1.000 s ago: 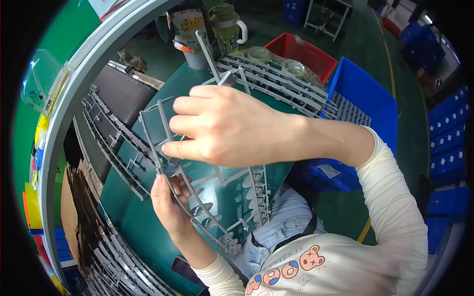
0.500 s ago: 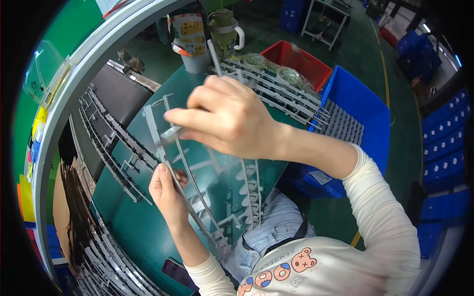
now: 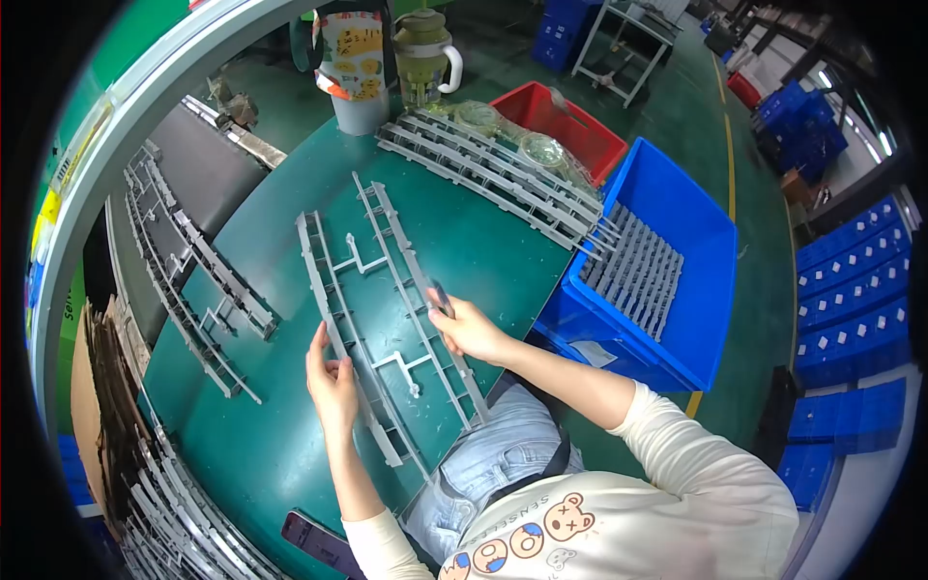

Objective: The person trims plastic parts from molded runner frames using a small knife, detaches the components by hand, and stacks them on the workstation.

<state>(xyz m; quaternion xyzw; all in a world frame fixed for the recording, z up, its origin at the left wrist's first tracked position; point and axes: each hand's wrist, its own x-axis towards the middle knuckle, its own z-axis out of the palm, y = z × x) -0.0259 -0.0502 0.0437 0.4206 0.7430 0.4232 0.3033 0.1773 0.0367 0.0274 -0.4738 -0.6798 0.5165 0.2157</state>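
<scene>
A pair of long grey plastic strips (image 3: 319, 275), joined by thin runners with bent sprue branches (image 3: 394, 362), lies on the green table in front of me. At the left strip's outer edge, my left hand (image 3: 332, 385) has thumb and fingers closed about the edge. My right hand (image 3: 471, 332) is closed around a small dark tool (image 3: 441, 299), held against the right strip (image 3: 401, 246). The tool's exact kind is hidden by the fingers.
More grey strips (image 3: 493, 179) are stacked at the table's far right, beside a blue bin (image 3: 715, 280) holding similar parts. Another strip pair (image 3: 198, 261) lies to the left. A phone (image 3: 319, 541), a jug (image 3: 422, 63) and a red bin (image 3: 580, 126) stand around the green table (image 3: 261, 387).
The strips were tilted up in my left hand and now lie on the table. My right hand has come down from above them to the right strip. The view has shifted slightly.
</scene>
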